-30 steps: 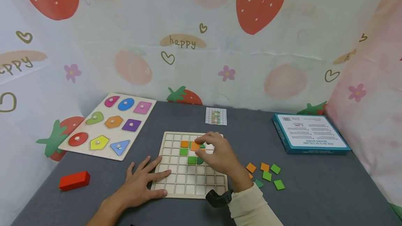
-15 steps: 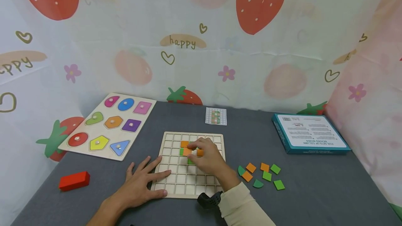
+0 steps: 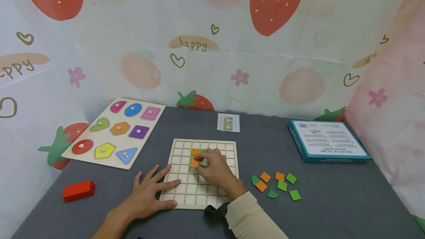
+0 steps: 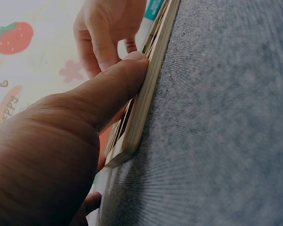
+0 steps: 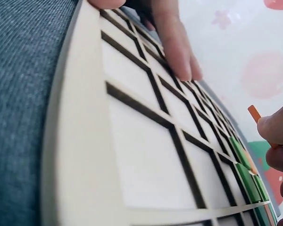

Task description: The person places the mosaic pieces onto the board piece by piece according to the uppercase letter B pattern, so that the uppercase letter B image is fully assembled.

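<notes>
While a red block [image 3: 78, 191] and a shape puzzle [image 3: 119, 142] lie at far left, the left hand [image 3: 149, 194] rests on the left edge of the grid board [image 3: 192, 188], fingers spread and gripping nothing, presumably to steady it. Above the board's colored cells, the right hand [image 3: 217, 170] pinches an orange tile [image 3: 194, 163] at its edge between thumb and fingers, probably for control. Loose tiles [image 3: 280, 176] lie right of the board on the tabletop [image 3: 332, 198], likely for easy reach. The right wrist view shows the pinched tile slanted and raised, which the head view leaves unclear; the left wrist view shows the left thumb against the board's rim.
</notes>
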`<move>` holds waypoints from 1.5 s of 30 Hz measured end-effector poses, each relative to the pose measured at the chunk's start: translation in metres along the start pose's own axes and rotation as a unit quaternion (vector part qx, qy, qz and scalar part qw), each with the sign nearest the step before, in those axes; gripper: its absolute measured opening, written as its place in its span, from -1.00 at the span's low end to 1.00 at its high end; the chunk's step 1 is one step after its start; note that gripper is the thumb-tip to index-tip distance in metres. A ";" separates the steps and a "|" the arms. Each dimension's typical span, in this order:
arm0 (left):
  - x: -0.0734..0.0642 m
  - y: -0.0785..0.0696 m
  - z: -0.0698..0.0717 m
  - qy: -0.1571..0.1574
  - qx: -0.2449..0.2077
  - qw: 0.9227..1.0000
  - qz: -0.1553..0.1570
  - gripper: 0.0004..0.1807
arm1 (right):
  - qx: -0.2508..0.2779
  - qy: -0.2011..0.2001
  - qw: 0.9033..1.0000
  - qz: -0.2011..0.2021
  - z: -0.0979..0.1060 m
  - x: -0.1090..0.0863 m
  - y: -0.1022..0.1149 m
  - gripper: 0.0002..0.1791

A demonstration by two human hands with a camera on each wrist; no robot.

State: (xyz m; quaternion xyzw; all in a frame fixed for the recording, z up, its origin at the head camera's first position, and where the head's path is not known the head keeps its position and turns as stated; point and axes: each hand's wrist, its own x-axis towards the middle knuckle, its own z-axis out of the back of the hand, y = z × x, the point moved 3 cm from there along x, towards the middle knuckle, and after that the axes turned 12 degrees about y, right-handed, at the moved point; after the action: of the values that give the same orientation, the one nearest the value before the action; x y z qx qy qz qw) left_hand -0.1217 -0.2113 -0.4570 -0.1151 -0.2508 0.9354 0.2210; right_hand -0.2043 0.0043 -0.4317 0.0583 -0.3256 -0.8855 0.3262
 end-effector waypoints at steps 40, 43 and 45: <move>-0.001 0.002 -0.002 0.005 0.004 1.000 0.003 -0.29 | -0.087 0.017 0.996 -0.018 0.005 -0.007 0.011 -0.70; 0.000 0.001 -0.001 0.004 0.003 1.000 0.002 -0.29 | -0.075 0.017 0.997 -0.009 0.018 -0.012 0.017 -0.67; -0.001 0.001 -0.001 0.002 0.002 1.000 0.000 -0.30 | -0.076 0.015 0.997 -0.004 0.027 -0.015 0.021 -0.64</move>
State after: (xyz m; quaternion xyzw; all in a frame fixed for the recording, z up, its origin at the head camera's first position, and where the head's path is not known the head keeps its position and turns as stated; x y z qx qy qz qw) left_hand -0.1215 -0.2123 -0.4581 -0.1166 -0.2489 0.9357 0.2214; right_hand -0.1892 0.0159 -0.3996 0.0482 -0.2525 -0.9079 0.3312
